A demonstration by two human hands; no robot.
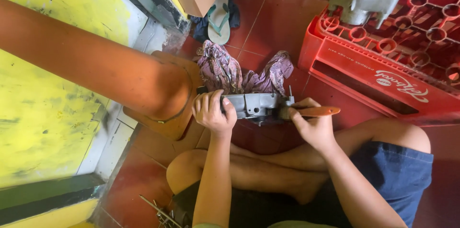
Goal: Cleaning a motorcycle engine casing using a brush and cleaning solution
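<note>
Above the crossed bare legs, the left hand (213, 110) wraps closed around the left end of a grey metal casting (253, 105). The right hand (311, 125) grips an orange-handled tool (317, 111) shut in its fingers, the tip against the casting's right end. The part is blocky, dull and ribbed. Just behind it lies a crumpled purple cloth (239, 72) on the red tiled floor (273, 22). An orange post (96, 65) crowds the left; a red plastic crate (383, 65) hems the right.

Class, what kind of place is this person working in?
Probably a small repair workshop floor: a grey metal part gripped in the left hand, a rag, a red bottle crate.
</note>
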